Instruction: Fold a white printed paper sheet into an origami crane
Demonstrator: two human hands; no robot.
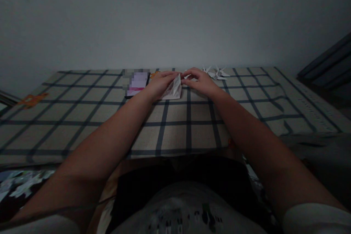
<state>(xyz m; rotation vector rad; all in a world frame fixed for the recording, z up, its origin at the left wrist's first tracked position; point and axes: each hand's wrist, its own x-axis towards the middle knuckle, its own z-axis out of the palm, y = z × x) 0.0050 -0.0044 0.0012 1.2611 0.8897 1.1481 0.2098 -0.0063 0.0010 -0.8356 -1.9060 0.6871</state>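
A folded sheet of white paper [174, 90] lies on the checked tablecloth, its creased flap raised to a point. My left hand [162, 81] holds it from the left, fingers over its upper edge and closed on it. From the other side my right hand [199, 81] is pinched at the raised tip, thumb and forefinger meeting the paper there. Just behind the right hand sit several white folded-paper cranes [218, 73], partly hidden by it. To the left of my left hand lies a phone [138, 83] with its screen lit.
A checked cloth [175, 131] covers the table up to the grey wall [175, 18]. An orange pattern or object [33, 99] shows at the far left. Lettering runs along the cloth's right side. Dark striped fabric [329, 62] hangs at the right edge.
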